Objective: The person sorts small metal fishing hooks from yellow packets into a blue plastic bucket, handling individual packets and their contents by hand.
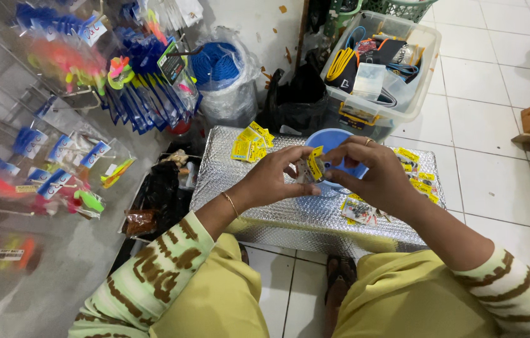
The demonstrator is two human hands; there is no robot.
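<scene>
My left hand (272, 176) and my right hand (371, 174) meet above a silver padded box (290, 209), both pinching one small clear packet with a yellow header card (312, 166). Behind the packet sits a blue plastic bowl (331, 139). A pile of similar yellow-carded packets (251, 143) lies at the box's far left. More packets (416, 174) are spread on the right, and a few (359, 210) lie below my right hand. My sleeves are pale with brown stripes, and a thin bangle circles my left wrist.
A wire rack (58, 125) of hanging blue and neon packets fills the left side. A clear storage bin (381, 62) with mixed goods stands behind the box. A bagged coil of blue rope (218, 66), black bags (296, 94) and a white tiled floor (484, 125) surround it.
</scene>
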